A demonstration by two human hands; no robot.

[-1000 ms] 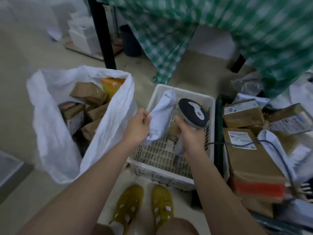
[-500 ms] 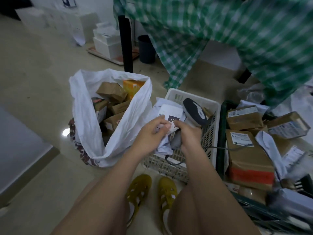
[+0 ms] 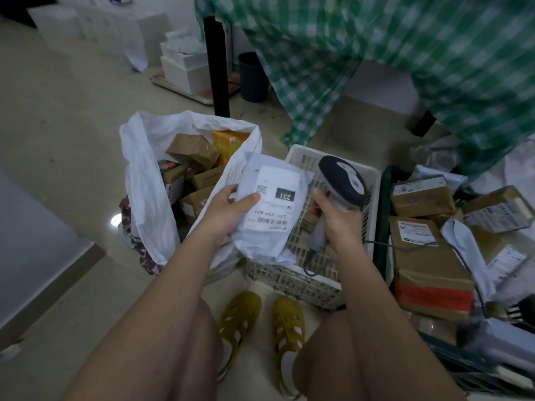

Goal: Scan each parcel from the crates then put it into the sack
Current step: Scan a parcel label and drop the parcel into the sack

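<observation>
My left hand (image 3: 228,209) grips a white soft parcel (image 3: 269,209) by its left edge, label side up, above the gap between the sack and the white crate. My right hand (image 3: 337,219) grips the grey handle of a barcode scanner (image 3: 343,180), its dark head tipped toward the parcel's label. The white sack (image 3: 144,180) stands open at the left with several brown boxes and an orange one inside. The white crate (image 3: 289,277) sits under my hands. A green crate (image 3: 379,215) on the right is heaped with brown boxes (image 3: 419,253) and white bags.
A black table leg (image 3: 215,68) and a dark bin (image 3: 252,76) stand behind the sack. A green checked cloth (image 3: 376,47) hangs overhead. White boxes (image 3: 185,65) are stacked at the far left. The scanner's cable (image 3: 419,244) runs over the green crate. My yellow shoes (image 3: 260,322) are below the crate.
The parcel has been turned flat so its label faces up. The scanner has come up beside it on the right. The view has shifted so the sack sits farther right.
</observation>
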